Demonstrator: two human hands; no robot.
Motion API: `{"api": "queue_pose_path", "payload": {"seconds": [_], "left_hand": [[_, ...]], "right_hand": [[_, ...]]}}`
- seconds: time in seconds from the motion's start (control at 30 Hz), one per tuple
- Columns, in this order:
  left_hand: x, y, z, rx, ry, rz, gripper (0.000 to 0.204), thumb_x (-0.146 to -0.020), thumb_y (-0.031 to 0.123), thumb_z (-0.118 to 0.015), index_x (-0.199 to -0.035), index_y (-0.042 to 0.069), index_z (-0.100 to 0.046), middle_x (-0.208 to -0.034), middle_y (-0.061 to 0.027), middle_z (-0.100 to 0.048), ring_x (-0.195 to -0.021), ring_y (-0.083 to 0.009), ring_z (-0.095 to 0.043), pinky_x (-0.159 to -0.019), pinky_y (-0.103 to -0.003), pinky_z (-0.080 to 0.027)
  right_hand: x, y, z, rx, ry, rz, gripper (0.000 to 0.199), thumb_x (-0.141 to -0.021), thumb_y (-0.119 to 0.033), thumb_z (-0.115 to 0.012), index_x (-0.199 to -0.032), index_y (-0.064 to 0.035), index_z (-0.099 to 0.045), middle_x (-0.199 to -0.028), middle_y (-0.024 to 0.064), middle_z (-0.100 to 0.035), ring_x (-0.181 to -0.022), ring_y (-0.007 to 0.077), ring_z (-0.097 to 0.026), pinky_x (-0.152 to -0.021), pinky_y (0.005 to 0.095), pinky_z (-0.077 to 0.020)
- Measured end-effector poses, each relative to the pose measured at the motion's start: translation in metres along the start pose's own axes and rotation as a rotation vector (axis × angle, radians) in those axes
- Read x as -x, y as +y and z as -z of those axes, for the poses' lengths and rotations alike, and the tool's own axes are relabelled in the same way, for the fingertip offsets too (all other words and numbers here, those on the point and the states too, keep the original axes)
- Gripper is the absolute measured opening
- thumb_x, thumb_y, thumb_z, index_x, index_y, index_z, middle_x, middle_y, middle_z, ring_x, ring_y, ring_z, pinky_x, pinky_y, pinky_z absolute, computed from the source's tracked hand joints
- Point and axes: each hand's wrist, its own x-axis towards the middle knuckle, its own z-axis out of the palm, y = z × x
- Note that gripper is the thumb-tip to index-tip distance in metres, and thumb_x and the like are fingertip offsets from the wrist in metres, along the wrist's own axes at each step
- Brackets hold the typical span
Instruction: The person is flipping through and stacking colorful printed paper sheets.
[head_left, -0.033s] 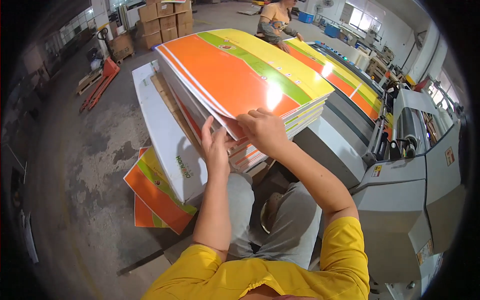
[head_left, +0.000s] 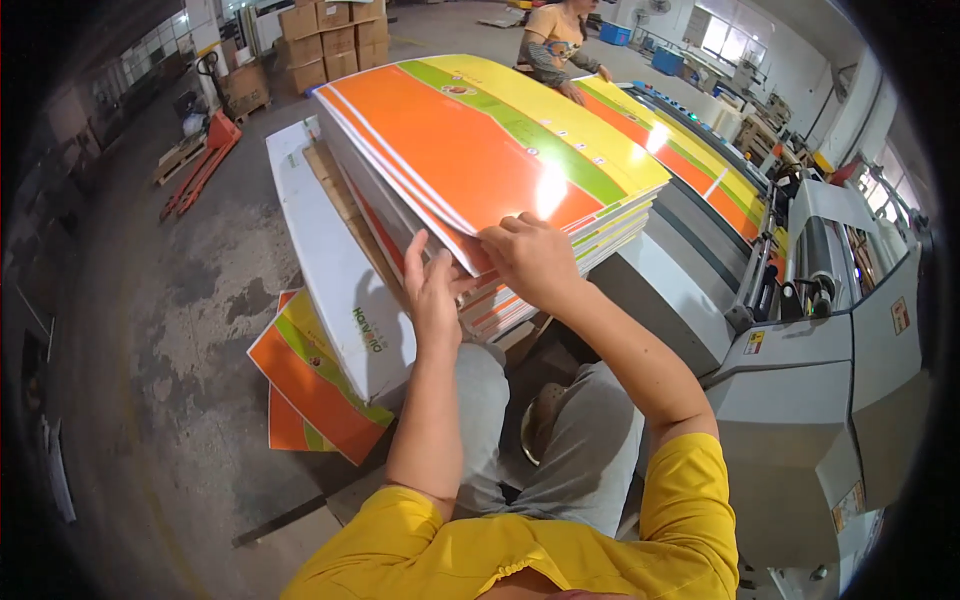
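Glossy printed sheet (head_left: 450,140) tops a tall stack (head_left: 612,228), its near corner pinched in the right hand (head_left: 532,258), while the left hand (head_left: 434,290), loosely uncurled, is at its left edge.

Looks like coated paper or card on the top sheet (head_left: 420,140), smooth and glossy enough to throw back a hard white glare. Shines less on the loose sheets (head_left: 320,385), though smooth too. Seems smooth with a faint sheen on the white panel (head_left: 335,260), like bare wood on the strip (head_left: 326,180) alongside. Turns rough and matt on the blotchy floor (head_left: 200,420). Reads as soft, matt cloth on the shirt (head_left: 690,490) and trousers (head_left: 590,430), dull cardboard on the boxes (head_left: 335,42), smooth painted metal or plastic on the machine housing (head_left: 785,375).
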Motion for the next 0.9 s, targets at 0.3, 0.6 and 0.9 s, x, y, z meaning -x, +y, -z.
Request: {"api": "queue_pose_path", "payload": {"seconds": [0.3,0.6,0.9], "left_hand": [[-0.004,0.003,0.009,0.036,-0.109,0.058,0.032,-0.092,0.018,-0.045,-0.113,-0.006,-0.047,-0.083,-0.0093,-0.06,-0.071,-0.0145,-0.06,-0.063,-0.027,-0.053],[-0.003,0.003,0.004,-0.148,-0.09,0.04,0.032,-0.09,0.011,-0.05,-0.117,-0.007,-0.047,-0.092,-0.0115,-0.059,-0.076,-0.0153,-0.061,-0.064,-0.026,-0.052],[-0.001,0.008,-0.001,-0.124,-0.072,0.061,0.044,-0.085,0.007,-0.054,-0.123,-0.009,-0.04,-0.081,-0.0045,-0.053,-0.07,-0.0101,-0.055,-0.063,-0.028,-0.054]], "right_hand": [[-0.014,-0.012,0.008,-0.089,-0.163,-0.085,0.028,-0.079,-0.032,-0.058,-0.069,-0.007,-0.066,-0.067,0.01,-0.059,-0.068,0.0286,-0.058,-0.06,0.0393,-0.0459],[-0.024,-0.002,0.009,0.044,-0.191,-0.258,0.019,-0.074,-0.024,-0.064,-0.076,-0.0055,-0.066,-0.069,0.0084,-0.059,-0.066,0.0249,-0.06,-0.056,0.0354,-0.0465],[-0.017,0.017,0.01,-0.157,0.063,-0.064,0.012,-0.077,-0.019,-0.063,-0.077,-0.0067,-0.063,-0.065,0.012,-0.058,-0.059,0.0281,-0.057,-0.052,0.0359,-0.0443]]}}
